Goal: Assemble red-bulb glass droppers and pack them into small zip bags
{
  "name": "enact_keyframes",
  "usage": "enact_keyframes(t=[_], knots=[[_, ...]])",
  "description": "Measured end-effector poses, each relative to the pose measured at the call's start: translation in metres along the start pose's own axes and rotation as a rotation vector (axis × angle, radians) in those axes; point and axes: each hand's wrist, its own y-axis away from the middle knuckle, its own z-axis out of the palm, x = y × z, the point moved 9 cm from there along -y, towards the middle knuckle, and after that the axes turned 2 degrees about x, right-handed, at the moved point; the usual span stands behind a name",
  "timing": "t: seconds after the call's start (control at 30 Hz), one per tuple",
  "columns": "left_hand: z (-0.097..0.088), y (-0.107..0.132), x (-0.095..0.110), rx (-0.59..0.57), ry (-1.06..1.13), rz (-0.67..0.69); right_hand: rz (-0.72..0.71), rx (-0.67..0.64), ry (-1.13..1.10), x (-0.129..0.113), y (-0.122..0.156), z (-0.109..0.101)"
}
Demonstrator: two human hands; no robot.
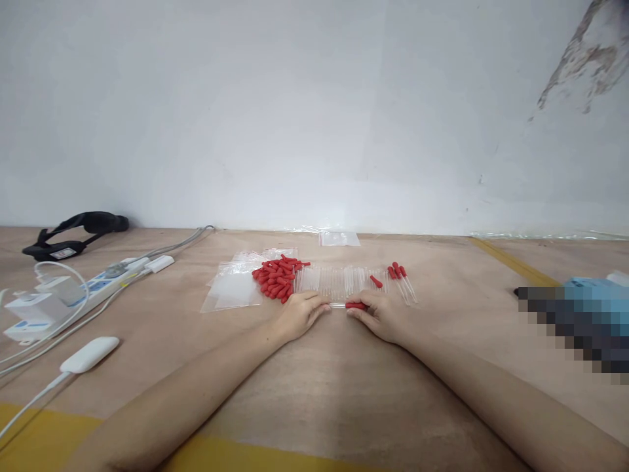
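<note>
Between my two hands a glass dropper lies level, its clear tube (pixel 337 305) on the left and its red rubber bulb (pixel 354 305) on the right. My left hand (pixel 303 313) is closed, pinching the tube end. The fingers of my right hand (pixel 377 313) are closed on the bulb. Just beyond my hands lies a row of clear glass tubes (pixel 334 280), with one loose red bulb (pixel 376 281) on its right part. A heap of red bulbs (pixel 276 276) sits behind my left hand. Several droppers with bulbs fitted (pixel 400 272) lie right of the row.
Clear plastic bags (pixel 228 285) lie left of the heap, and another bag (pixel 339 239) is by the wall. A power strip (pixel 98 288) with chargers and cables, a white device (pixel 91 354) and a black strap (pixel 76 236) are at left. A pixelated dark object (pixel 574 321) is at right.
</note>
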Motion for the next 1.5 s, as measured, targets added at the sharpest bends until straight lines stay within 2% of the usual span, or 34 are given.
enact_keyframes(t=[0.37, 0.5, 0.6, 0.7, 0.77, 0.83, 0.9, 0.97, 1.07, 1.13, 1.17, 1.23, 1.3, 1.4, 1.5], knots=[[-0.007, 0.002, 0.013, 0.084, -0.012, 0.117, 0.028, -0.049, -0.113, 0.002, 0.002, 0.010], [-0.007, 0.001, 0.016, 0.075, -0.025, 0.135, 0.014, -0.071, -0.110, 0.001, 0.001, 0.012], [-0.003, 0.001, 0.014, 0.054, -0.002, 0.109, 0.021, -0.079, -0.132, 0.001, -0.002, 0.011], [0.003, 0.001, 0.006, 0.017, 0.062, 0.023, 0.030, -0.067, -0.229, 0.003, -0.005, 0.011], [0.003, 0.001, 0.002, 0.004, 0.108, -0.036, 0.123, 0.001, -0.338, 0.013, -0.007, 0.007], [-0.001, 0.001, -0.001, 0.015, 0.136, -0.078, 0.281, 0.107, -0.481, 0.033, -0.008, -0.001], [-0.006, 0.001, -0.003, 0.042, 0.146, -0.109, 0.409, 0.190, -0.622, 0.052, -0.009, -0.014], [-0.010, 0.001, -0.003, 0.058, 0.152, -0.124, 0.459, 0.231, -0.684, 0.069, -0.014, -0.035], [-0.010, 0.001, -0.004, 0.060, 0.158, -0.136, 0.520, 0.274, -0.542, 0.100, -0.021, -0.073], [-0.008, 0.001, -0.005, 0.055, 0.152, -0.143, 0.580, 0.273, -0.264, 0.123, -0.021, -0.093], [-0.006, 0.001, -0.005, 0.050, 0.147, -0.144, 0.592, 0.231, -0.091, 0.131, -0.022, -0.097], [-0.004, 0.001, -0.005, 0.035, 0.140, -0.142, 0.618, 0.133, 0.200, 0.147, -0.022, -0.096], [-0.003, 0.001, -0.004, 0.021, 0.136, -0.139, 0.625, 0.045, 0.383, 0.158, -0.021, -0.086], [-0.002, 0.000, -0.003, -0.002, 0.133, -0.135, 0.614, -0.049, 0.513, 0.164, -0.021, -0.068], [-0.001, 0.000, -0.002, -0.014, 0.126, -0.134, 0.626, -0.079, 0.573, 0.166, -0.020, -0.059]])
